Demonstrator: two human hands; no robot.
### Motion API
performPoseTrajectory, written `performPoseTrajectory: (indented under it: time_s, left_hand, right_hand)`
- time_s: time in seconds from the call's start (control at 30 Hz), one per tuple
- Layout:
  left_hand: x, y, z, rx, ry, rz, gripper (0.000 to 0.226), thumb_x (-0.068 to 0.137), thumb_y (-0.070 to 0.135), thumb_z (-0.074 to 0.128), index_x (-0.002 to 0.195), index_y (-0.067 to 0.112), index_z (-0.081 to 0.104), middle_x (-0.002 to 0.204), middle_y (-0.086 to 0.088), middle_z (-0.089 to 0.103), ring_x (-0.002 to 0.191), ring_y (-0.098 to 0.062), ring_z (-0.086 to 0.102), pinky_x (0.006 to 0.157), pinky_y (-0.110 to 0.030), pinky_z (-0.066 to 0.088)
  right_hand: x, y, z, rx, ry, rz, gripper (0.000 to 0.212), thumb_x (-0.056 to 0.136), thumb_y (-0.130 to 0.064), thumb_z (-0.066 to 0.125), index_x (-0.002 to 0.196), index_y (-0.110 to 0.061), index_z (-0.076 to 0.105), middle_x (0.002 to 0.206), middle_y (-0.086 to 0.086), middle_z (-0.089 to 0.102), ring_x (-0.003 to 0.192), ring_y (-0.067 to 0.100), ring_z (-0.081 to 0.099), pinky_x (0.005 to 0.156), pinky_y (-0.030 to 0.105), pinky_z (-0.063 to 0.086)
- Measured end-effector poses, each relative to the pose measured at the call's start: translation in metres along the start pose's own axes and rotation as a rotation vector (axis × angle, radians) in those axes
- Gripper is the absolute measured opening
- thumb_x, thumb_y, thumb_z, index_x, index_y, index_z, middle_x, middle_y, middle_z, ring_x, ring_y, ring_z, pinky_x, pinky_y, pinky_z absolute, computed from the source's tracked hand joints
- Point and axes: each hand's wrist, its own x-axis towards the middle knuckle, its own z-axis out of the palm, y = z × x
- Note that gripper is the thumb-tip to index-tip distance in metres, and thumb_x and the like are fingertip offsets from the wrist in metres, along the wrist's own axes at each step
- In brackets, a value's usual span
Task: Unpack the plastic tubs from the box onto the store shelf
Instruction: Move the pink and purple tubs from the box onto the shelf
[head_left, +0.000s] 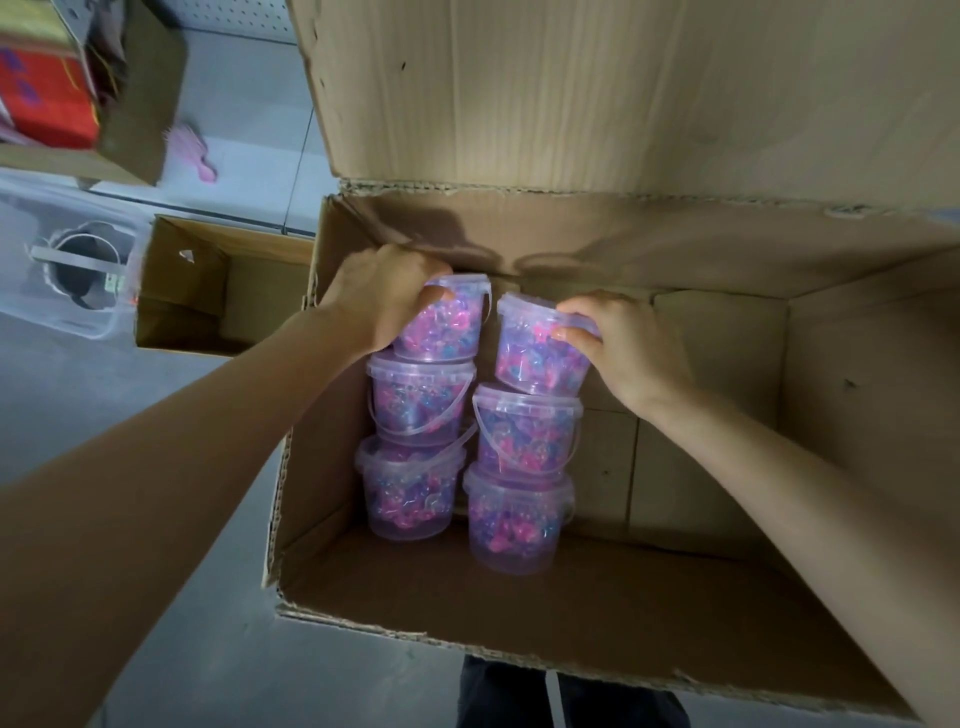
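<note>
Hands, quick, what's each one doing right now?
Left hand: closed on the top left tub, gripping its lid.
Right hand: closed on the top right tub, gripping its lid.

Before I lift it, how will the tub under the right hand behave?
The tub looks rigid and packed full, so probably hefty for its size. It already sits tilted on its stack, so may tip. The right hand grips its smooth lid, possibly slippery.

grey concrete-looking floor (130, 597) all round, pretty dull flat light. over on the left there's a smaller open cardboard carton (208, 291), and past it a clear plastic storage bin (67, 306) with something dark and round inside. top left, another carton (140, 104) packed with red and yellow packets, plus a blurry pink thing (195, 156) on a pale surface.
</note>
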Motion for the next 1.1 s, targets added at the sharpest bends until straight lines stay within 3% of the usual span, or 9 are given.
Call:
performPoseTrajectory:
  time_s: [0.17,0.33,0.47,0.53,0.73,0.8,0.9,1.0,1.1]
  left_hand:
    - [-0.022,0.022,-0.023,0.003,0.13,0.019,0.03,0.093,0.032,0.052,0.122,0.026,0.058,0.111,-0.013,0.067,0.102,-0.037,0.062,0.082,-0.04,0.046]
    - [-0.045,0.06,-0.077,0.037,0.137,0.05,0.036,0.091,0.043,0.048,0.123,0.03,0.058,0.114,-0.011,0.067,0.104,-0.033,0.062,0.085,-0.042,0.05]
    - [-0.069,0.11,-0.139,0.076,0.109,0.074,0.037,0.091,0.045,0.046,0.125,0.034,0.057,0.123,-0.005,0.064,0.111,-0.032,0.058,0.09,-0.042,0.047]
    - [-0.085,0.144,-0.171,0.096,0.105,0.105,0.037,0.093,0.042,0.047,0.127,0.033,0.056,0.125,-0.001,0.063,0.113,-0.029,0.057,0.09,-0.039,0.045]
    - [-0.13,0.28,-0.229,0.107,0.167,0.14,0.035,0.091,0.047,0.049,0.118,0.03,0.063,0.121,0.0,0.065,0.112,-0.028,0.058,0.091,-0.039,0.045]
    - [-0.14,0.34,-0.24,0.136,0.179,0.183,0.043,0.088,0.057,0.041,0.117,0.034,0.063,0.121,0.002,0.065,0.112,-0.027,0.059,0.091,-0.037,0.046]
    - [-0.15,0.428,-0.264,0.099,0.242,0.293,0.068,0.072,0.069,0.019,0.105,0.034,0.068,0.105,0.002,0.072,0.098,-0.029,0.063,0.078,-0.031,0.048]
    - [-0.152,0.505,-0.298,-0.015,0.304,0.361,0.058,0.075,0.068,0.031,0.102,0.033,0.07,0.093,0.005,0.073,0.088,-0.024,0.064,0.066,-0.026,0.038]
    - [-0.15,0.57,-0.345,-0.114,0.328,0.375,0.033,0.082,0.055,0.054,0.086,0.027,0.071,0.066,0.005,0.063,0.074,-0.019,0.059,0.062,-0.025,0.035]
  right_hand:
    - [-0.027,0.001,-0.037,-0.048,0.131,0.032,0.025,0.09,-0.03,0.056,0.113,-0.023,0.062,0.114,-0.001,0.067,0.103,0.024,0.061,0.079,0.035,0.048]
    - [-0.073,-0.003,-0.1,-0.04,0.166,0.04,0.029,0.089,-0.034,0.056,0.116,-0.024,0.063,0.117,-0.002,0.067,0.104,0.024,0.062,0.08,0.034,0.047]
    - [-0.119,0.001,-0.161,0.019,0.216,0.018,0.026,0.088,-0.032,0.06,0.112,-0.024,0.066,0.112,-0.005,0.069,0.099,0.02,0.064,0.075,0.026,0.044]
    - [-0.144,0.006,-0.19,0.068,0.229,-0.014,0.023,0.087,-0.028,0.062,0.108,-0.023,0.068,0.109,-0.006,0.069,0.094,0.018,0.063,0.068,0.015,0.035]
    - [-0.239,0.052,-0.29,0.176,0.252,-0.097,0.022,0.087,-0.028,0.062,0.107,-0.025,0.068,0.114,-0.009,0.066,0.105,0.018,0.061,0.086,0.03,0.042]
    - [-0.28,0.077,-0.333,0.212,0.283,-0.092,0.019,0.085,-0.028,0.065,0.102,-0.027,0.07,0.109,-0.008,0.069,0.103,0.016,0.062,0.09,0.033,0.044]
    - [-0.339,0.115,-0.406,0.171,0.333,-0.054,0.021,0.081,-0.03,0.068,0.102,-0.026,0.072,0.107,-0.003,0.071,0.104,0.018,0.063,0.091,0.034,0.046]
    - [-0.391,0.146,-0.479,0.052,0.33,-0.057,0.025,0.083,-0.034,0.066,0.104,-0.022,0.071,0.109,-0.001,0.07,0.106,0.02,0.062,0.089,0.034,0.046]
    - [-0.42,0.165,-0.55,-0.035,0.397,-0.043,0.028,0.081,-0.039,0.066,0.102,-0.023,0.072,0.11,-0.003,0.071,0.108,0.02,0.063,0.088,0.037,0.049]
